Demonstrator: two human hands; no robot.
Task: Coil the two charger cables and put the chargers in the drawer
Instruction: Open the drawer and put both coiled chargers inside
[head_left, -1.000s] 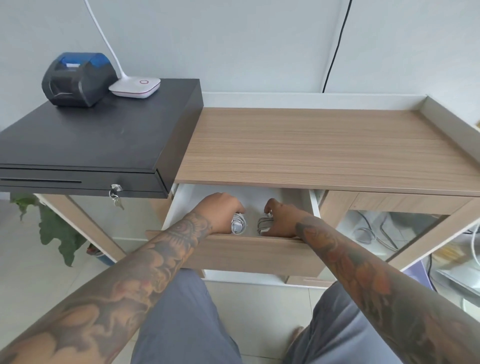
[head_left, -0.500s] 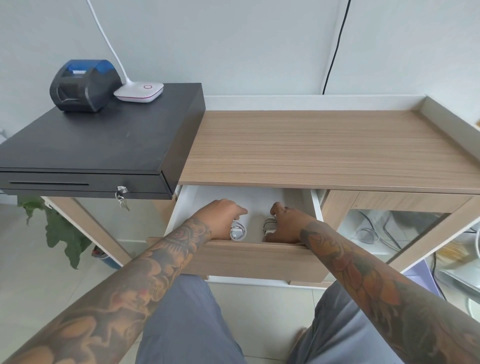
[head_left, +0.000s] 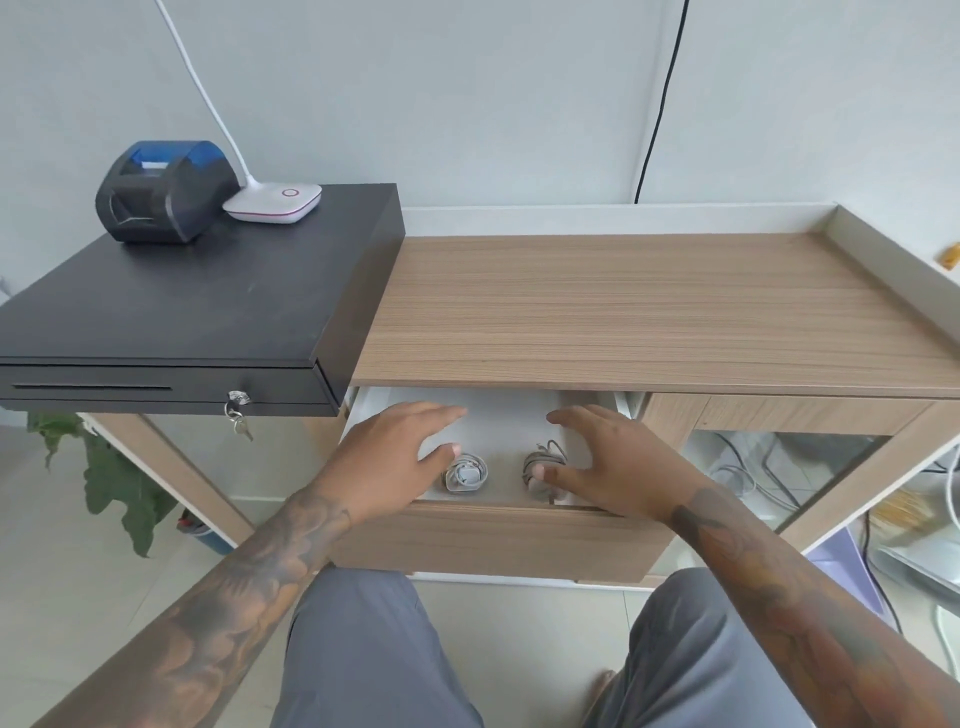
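The wooden drawer (head_left: 498, 540) under the desk is pulled out, white inside. Two coiled chargers lie side by side on its floor near the front: a white charger (head_left: 466, 474) on the left and a grey-cabled charger (head_left: 545, 462) on the right. My left hand (head_left: 395, 457) hovers over the drawer's left part, fingers spread, its thumb close to the white charger. My right hand (head_left: 608, 462) hovers over the right part, fingers spread, its thumb beside the grey coil. Neither hand holds anything.
A black cash drawer (head_left: 171, 312) with keys sits on the desk's left, carrying a receipt printer (head_left: 161, 189) and a white lamp base (head_left: 272, 202). The wooden desktop (head_left: 649, 306) has a raised rim. A plant (head_left: 109, 478) stands lower left; cables show behind glass (head_left: 769, 473) at right.
Both hands have let go of the coiled chargers and lifted with fingers spread; the chargers now lie uncovered in the drawer.
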